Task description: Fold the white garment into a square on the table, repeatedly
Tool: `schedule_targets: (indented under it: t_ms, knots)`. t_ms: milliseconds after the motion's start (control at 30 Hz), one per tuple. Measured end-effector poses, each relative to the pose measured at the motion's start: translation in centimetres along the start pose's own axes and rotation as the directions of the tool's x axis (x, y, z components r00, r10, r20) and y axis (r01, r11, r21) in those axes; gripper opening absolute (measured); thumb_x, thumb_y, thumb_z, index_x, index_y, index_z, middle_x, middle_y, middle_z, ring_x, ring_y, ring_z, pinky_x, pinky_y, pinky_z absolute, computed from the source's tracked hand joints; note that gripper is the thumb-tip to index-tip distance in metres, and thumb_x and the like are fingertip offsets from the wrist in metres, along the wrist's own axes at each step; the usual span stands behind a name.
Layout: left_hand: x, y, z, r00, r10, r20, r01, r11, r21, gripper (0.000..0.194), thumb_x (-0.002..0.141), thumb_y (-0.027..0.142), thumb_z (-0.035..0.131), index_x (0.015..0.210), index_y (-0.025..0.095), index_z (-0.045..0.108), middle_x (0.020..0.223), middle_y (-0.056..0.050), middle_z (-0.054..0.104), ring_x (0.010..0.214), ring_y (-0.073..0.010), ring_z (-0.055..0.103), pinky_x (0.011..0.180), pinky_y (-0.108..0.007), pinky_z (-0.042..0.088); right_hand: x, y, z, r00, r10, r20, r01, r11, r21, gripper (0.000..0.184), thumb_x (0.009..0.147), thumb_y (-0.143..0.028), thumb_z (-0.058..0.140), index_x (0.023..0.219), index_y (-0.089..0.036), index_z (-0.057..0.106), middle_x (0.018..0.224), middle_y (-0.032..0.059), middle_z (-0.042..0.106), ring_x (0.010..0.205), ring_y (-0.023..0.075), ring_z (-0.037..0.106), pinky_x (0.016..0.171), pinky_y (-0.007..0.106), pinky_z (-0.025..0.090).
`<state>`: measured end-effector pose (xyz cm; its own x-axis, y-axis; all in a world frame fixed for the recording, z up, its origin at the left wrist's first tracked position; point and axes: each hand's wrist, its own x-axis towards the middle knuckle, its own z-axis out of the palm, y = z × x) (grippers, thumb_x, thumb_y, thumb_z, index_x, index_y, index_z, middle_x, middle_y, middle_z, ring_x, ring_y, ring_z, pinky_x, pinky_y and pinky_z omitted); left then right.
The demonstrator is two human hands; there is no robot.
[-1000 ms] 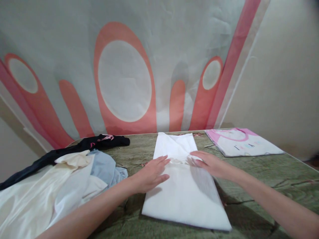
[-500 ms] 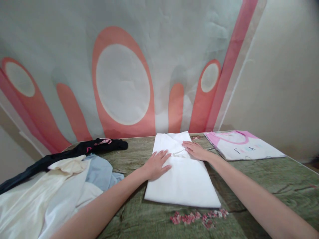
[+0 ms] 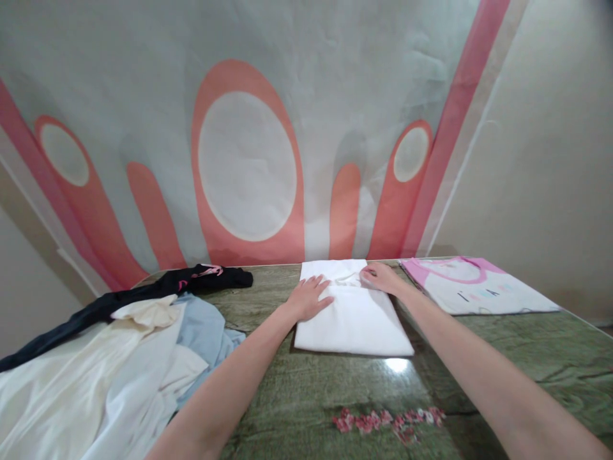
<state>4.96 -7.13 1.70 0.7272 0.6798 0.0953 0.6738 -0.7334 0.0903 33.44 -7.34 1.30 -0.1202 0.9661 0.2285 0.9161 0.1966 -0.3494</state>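
A white folded garment [image 3: 354, 326] lies flat near the far edge of the table, with a wrinkled patch across its upper part. My left hand [image 3: 309, 300] rests on its left side, palm down and fingers spread. At the upper right edge of the same cloth, my right hand [image 3: 380, 278] has its fingers drawn together in a pinch on the fabric. Part of that right edge is hidden behind the hand and wrist.
On the left is a loose heap with a cream cloth [image 3: 71, 377], a light blue cloth [image 3: 204, 326] and a black garment [image 3: 143, 294]. A folded pink-and-white shirt [image 3: 498, 294] lies at the right. The wood-patterned tabletop [image 3: 287, 409] meets a printed wall backdrop [image 3: 311, 76].
The white garment's near edge now lies farther from me, away from the printed flowers. My right hand went from lying flat to pinching the right edge. My left hand stays flat on the cloth.
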Motion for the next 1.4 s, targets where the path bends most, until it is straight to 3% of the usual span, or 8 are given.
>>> schedule_targets:
  t_ms: [167,500,733,867,967,1100,1267,1400]
  knots:
    - [0.8,-0.8,0.2,0.997,-0.067,-0.041,0.066,0.998,-0.022,0.059,0.089,0.059,0.025,0.136,0.025,0.032,0.146,-0.007,0.025,0.132,-0.0254,0.024,0.105,-0.042,0.017,-1.7,0.0,-0.6,0.999,-0.016,0.052,0.011,0.996,0.094,0.031,0.076,-0.042,0.055,0.079,-0.015,0.071,0.070,0.0053,0.068,0.067,0.0189,0.058,0.064,0.026,0.040]
    - [-0.3,-2.5,-1.5,0.945,-0.257,-0.204,0.232,0.963,-0.139,0.040,0.081,0.047,0.051,0.103,0.014,0.059,0.104,-0.012,0.058,0.102,-0.0256,0.052,0.089,-0.036,0.037,-3.5,0.1,0.4,0.976,0.216,-0.007,-0.197,0.901,0.388,0.056,0.058,-0.020,0.071,0.111,-0.015,0.056,0.100,0.0077,0.064,0.086,0.0198,0.059,0.077,0.030,0.046]
    - [-1.0,-2.8,-2.9,0.941,-0.295,-0.166,0.229,0.916,-0.329,0.016,0.070,0.029,0.063,0.077,0.015,0.060,0.083,-0.005,0.062,0.080,-0.0190,0.058,0.073,-0.029,0.044,-5.7,-3.1,-1.4,0.967,0.235,0.097,-0.243,0.744,0.622,0.045,0.070,-0.026,0.063,0.113,-0.016,0.052,0.098,0.0087,0.065,0.086,0.0208,0.062,0.072,0.032,0.050]
    - [-3.4,-0.3,-5.9,0.955,-0.245,-0.167,0.143,0.873,-0.466,0.012,0.077,0.025,0.057,0.081,0.016,0.051,0.097,-0.005,0.063,0.087,-0.0157,0.058,0.075,-0.026,0.044,-8.8,-5.0,-4.8,0.958,0.111,0.266,-0.284,0.513,0.810,0.045,0.070,-0.030,0.066,0.111,-0.018,0.053,0.100,0.0082,0.063,0.087,0.0202,0.062,0.072,0.031,0.050]
    - [-7.3,2.5,-8.9,0.996,-0.024,-0.084,-0.050,0.635,-0.771,0.020,0.077,0.024,0.059,0.072,0.017,0.041,0.108,-0.009,0.062,0.097,-0.0180,0.057,0.079,-0.027,0.043,-12.6,-6.4,-8.1,0.929,-0.032,0.368,-0.318,0.435,0.842,0.043,0.064,-0.027,0.072,0.103,-0.020,0.056,0.096,0.0028,0.060,0.081,0.0142,0.059,0.070,0.025,0.047]
    - [-13.1,6.1,-11.6,0.941,0.311,0.131,0.021,0.336,-0.942,0.027,0.078,0.026,0.060,0.070,0.017,0.036,0.109,-0.012,0.061,0.098,-0.0213,0.059,0.077,-0.030,0.045,-18.2,-8.4,-11.2,0.767,-0.292,0.572,-0.297,0.628,0.719,0.032,0.059,-0.025,0.076,0.086,-0.015,0.062,0.081,0.0009,0.060,0.075,0.0134,0.056,0.067,0.022,0.045]
    - [-17.2,7.7,-11.7,0.882,0.349,0.317,0.033,0.624,-0.781,0.024,0.070,0.031,0.070,0.087,0.020,0.056,0.104,-0.002,0.063,0.093,-0.0172,0.057,0.082,-0.027,0.042,-23.0,-10.2,-11.8,0.635,-0.298,0.713,-0.259,0.786,0.560,0.037,0.061,-0.017,0.070,0.097,-0.018,0.064,0.087,0.0025,0.065,0.081,0.0174,0.060,0.074,0.029,0.046]
    - [-17.0,8.4,-11.1,0.897,0.263,0.355,0.039,0.754,-0.656,0.032,0.072,0.039,0.067,0.100,0.025,0.061,0.102,0.001,0.063,0.094,-0.0167,0.055,0.083,-0.024,0.039,-23.2,-9.7,-11.8,0.742,-0.200,0.640,-0.218,0.831,0.512,0.029,0.067,-0.019,0.064,0.096,-0.019,0.063,0.088,0.0029,0.066,0.081,0.0173,0.060,0.072,0.028,0.047]
